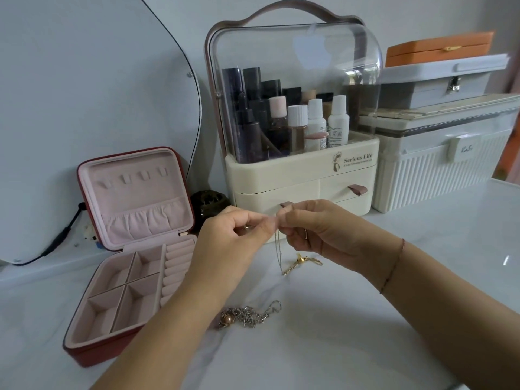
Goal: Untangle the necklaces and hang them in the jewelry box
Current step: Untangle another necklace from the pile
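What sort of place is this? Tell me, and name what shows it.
Most likely a dressing table at home: what looks like a mirror stands at the back left, a clear-lidded makeup organiser holds bottles, and an open jewelry box sits beside it.

Two hands (225, 240) (323, 235), two necklaces (300, 260) (250, 316), one jewelry box (90, 358) with four hooks (125, 178), one organizer (301, 175), three cases (439, 47) (433, 90) (439, 175), one mirror (84, 80).

Jewelry box (104, 313): red shell, pale pink lining. Fine necklace (299, 260): gold. Heaped chain (250, 316): silver, with a copper-toned bead. Surface (365, 333): white, faint grey veining. Organiser (301, 175): cream, brown straps, clear hood. Ribbed case (422, 181): white. Grey box (439, 88) beneath orange box (422, 49).
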`<action>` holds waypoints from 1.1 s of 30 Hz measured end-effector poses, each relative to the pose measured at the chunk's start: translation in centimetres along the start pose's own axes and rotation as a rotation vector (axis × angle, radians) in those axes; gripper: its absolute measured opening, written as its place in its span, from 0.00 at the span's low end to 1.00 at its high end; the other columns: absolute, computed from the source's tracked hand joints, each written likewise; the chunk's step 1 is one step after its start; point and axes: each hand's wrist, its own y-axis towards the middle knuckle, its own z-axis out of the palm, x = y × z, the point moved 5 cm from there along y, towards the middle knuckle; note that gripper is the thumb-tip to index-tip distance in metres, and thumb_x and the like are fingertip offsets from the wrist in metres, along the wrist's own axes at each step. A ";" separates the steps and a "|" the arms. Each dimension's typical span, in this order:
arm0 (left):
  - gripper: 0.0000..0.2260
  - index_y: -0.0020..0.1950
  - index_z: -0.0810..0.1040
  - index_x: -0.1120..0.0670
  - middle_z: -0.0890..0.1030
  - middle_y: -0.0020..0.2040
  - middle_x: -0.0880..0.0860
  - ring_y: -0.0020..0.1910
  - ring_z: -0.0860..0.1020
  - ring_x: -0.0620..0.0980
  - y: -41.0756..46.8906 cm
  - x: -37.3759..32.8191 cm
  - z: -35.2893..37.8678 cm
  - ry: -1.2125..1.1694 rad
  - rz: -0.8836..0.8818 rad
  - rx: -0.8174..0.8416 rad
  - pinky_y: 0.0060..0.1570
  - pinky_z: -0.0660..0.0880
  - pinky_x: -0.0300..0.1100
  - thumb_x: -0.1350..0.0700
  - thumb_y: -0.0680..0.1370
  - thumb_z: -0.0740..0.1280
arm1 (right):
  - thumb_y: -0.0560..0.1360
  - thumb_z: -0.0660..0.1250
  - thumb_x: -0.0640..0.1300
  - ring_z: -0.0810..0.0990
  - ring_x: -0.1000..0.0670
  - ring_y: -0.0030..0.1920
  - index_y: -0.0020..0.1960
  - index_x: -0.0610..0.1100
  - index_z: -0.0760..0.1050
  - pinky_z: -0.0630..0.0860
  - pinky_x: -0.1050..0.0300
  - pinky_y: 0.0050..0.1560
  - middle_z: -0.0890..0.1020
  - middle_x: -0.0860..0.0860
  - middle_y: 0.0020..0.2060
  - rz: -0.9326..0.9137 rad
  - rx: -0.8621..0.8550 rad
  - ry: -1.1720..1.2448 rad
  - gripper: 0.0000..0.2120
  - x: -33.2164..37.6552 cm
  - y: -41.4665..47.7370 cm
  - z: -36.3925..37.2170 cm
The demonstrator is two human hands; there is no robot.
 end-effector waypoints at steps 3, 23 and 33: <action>0.06 0.42 0.84 0.48 0.82 0.44 0.46 0.46 0.79 0.44 0.1 0.5 -0.2 -0.045 -0.064 -0.027 0.40 0.70 0.23 0.47 0.70 0.73 | 0.76 0.64 0.35 0.67 0.55 0.31 0.36 0.43 0.78 0.68 0.67 0.33 0.70 0.50 0.31 -0.013 0.003 -0.033 0.12 0.1 0.1 0.0; 0.09 0.40 0.84 0.51 0.83 0.41 0.59 0.36 0.76 0.42 0.1 0.2 -0.2 -0.085 -0.110 0.011 0.37 0.71 0.30 0.47 0.67 0.74 | 0.74 0.65 0.31 0.73 0.54 0.31 0.37 0.42 0.79 0.68 0.57 0.42 0.79 0.45 0.32 -0.179 -0.075 -0.214 0.10 0.8 -0.2 0.1; 0.06 0.39 0.79 0.55 0.67 0.22 0.42 0.22 0.63 0.40 0.3 0.9 0.4 0.129 -0.036 0.037 0.23 0.60 0.30 0.54 0.72 0.65 | 0.72 0.68 0.33 0.73 0.54 0.29 0.39 0.39 0.78 0.67 0.56 0.36 0.77 0.49 0.27 -0.223 -0.136 -0.333 0.04 0.7 -0.3 0.9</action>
